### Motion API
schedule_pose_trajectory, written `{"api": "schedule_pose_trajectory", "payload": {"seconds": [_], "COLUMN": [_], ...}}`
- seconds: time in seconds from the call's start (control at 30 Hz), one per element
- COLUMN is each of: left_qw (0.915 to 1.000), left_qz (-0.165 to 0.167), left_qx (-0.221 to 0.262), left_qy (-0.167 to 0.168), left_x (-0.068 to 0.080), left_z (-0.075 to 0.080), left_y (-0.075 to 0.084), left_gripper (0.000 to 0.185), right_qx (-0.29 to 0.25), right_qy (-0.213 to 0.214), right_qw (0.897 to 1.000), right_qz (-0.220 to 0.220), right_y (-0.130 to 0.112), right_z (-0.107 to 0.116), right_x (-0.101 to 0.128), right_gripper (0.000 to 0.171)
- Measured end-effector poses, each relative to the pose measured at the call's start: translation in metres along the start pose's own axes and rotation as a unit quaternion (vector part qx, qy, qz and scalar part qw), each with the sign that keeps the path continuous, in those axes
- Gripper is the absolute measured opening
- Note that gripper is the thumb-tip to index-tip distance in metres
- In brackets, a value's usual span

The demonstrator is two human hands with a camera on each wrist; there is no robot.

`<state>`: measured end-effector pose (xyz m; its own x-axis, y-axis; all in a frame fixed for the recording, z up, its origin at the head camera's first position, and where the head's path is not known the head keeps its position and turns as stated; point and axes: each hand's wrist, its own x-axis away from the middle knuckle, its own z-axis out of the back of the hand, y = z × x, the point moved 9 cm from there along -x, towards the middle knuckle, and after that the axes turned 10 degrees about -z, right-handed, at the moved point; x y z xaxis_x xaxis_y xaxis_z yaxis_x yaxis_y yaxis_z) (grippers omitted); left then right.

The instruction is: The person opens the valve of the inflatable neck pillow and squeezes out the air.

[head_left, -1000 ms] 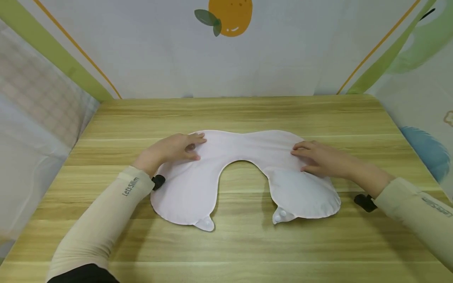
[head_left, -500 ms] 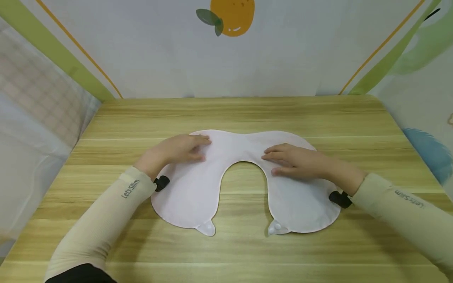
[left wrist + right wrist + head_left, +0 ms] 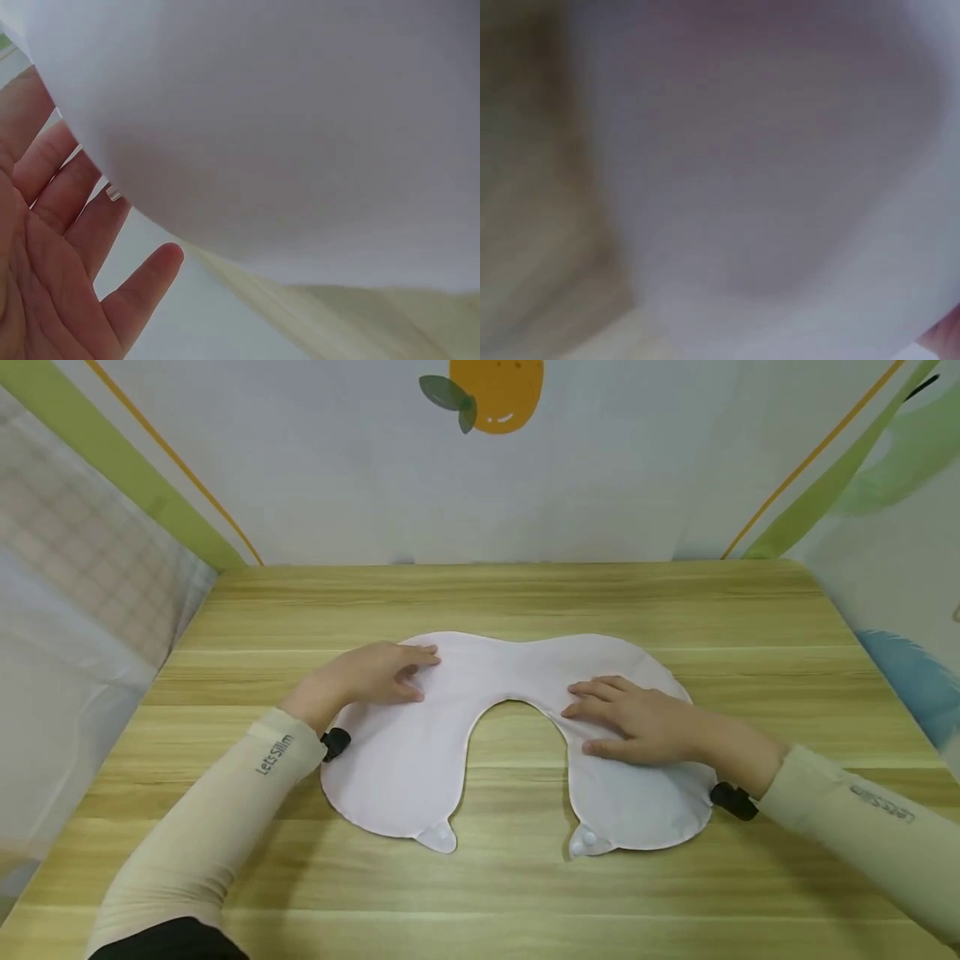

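A pale pinkish-white U-shaped neck pillow [image 3: 510, 668] lies fairly flat on the wooden table, its opening toward me. Small tabs with round snaps stick out at the ends of both arms; the right tab [image 3: 588, 842] shows its snaps plainly. On the pillow's upper left part rests my left hand [image 3: 378, 672], its fingers loosely extended. My right hand [image 3: 645, 722] lies over the right arm of the pillow with fingers spread and fairly straight. The left wrist view shows the left fingers [image 3: 67, 180] beside white fabric. In the right wrist view, blurred pillow fabric [image 3: 765, 165] hides almost everything.
Light wood-grain table [image 3: 510, 893] surrounds the pillow on all sides. Behind it stands a white curtain [image 3: 322, 460] printed with an orange fruit, and more patterned cloth hangs at left and right.
My right hand has moved left across the pillow, then slightly toward me. The right arm of the pillow, earlier creased and drawn up, now lies smoother and lower. My left hand has barely moved.
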<state>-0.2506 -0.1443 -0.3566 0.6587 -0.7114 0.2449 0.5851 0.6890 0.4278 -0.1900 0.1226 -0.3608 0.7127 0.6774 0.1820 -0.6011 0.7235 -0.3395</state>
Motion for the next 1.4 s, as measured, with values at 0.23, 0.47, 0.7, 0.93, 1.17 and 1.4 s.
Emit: {"api": "schedule_pose_trajectory", "payload": {"seconds": [0.23,0.47,0.7,0.93,1.17,1.4], "left_qw": [1.0000,0.9999,0.9997,0.9999,0.9999,0.9998], "left_qz": [-0.003,-0.009,-0.012,0.008,0.015,0.013], "left_qx": [-0.009,-0.013,-0.022,-0.009,0.004,-0.012], "left_qy": [-0.001,0.002,0.004,-0.003,-0.003,0.006], "left_x": [-0.001,0.000,0.006,0.015,0.019,0.022], "left_z": [0.000,-0.001,0.001,0.001,-0.004,-0.001], "left_y": [0.000,0.001,0.002,-0.004,-0.009,-0.008], "left_gripper": [0.058,0.058,0.057,0.059,0.060,0.060], "right_qx": [0.003,0.013,-0.003,-0.060,-0.054,-0.016], "right_qy": [0.007,0.022,0.063,0.041,-0.005,-0.010], "right_qw": [1.000,1.000,0.998,0.997,0.994,0.993], "right_qz": [-0.013,-0.009,0.011,-0.039,-0.090,-0.119], "right_y": [0.003,0.004,0.004,0.027,0.042,0.052], "right_z": [0.000,0.000,0.011,0.009,-0.003,-0.009], "right_x": [0.015,0.024,0.043,0.066,0.083,0.095], "right_gripper": [0.042,0.040,0.039,0.045,0.052,0.060]}}
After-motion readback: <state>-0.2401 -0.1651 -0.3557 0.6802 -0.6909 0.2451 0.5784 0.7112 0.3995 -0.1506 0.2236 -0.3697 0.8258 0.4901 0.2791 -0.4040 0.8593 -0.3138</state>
